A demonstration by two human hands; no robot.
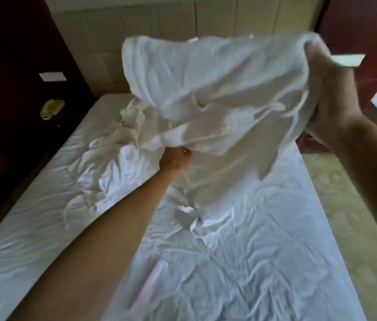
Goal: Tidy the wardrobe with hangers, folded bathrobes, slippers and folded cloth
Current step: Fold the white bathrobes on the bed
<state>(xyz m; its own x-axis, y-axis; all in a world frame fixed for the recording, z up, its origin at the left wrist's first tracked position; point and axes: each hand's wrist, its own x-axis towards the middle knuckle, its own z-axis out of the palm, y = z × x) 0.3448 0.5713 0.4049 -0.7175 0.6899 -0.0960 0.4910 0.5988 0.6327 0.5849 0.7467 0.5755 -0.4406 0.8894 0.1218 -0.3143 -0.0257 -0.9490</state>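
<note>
Rumpled bed (240, 262), phone (52, 107) beside; right hand (331, 98) grips raised bathrobe (217, 93), left hand (174, 159) seemingly pinching hem

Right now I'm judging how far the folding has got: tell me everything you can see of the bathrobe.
The bathrobe is white, waffle-textured cloth, unfolded and rumpled. The right hand grips its top and holds it up; the left hand pinches a lower edge. Its bottom trails onto the bed.

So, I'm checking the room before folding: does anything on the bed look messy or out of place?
Yes. A second white garment lies crumpled in a heap on the bed, left of the bathrobe that both hands hold up. The bed sheet is also heavily wrinkled. Nothing looks torn or stained.
</note>
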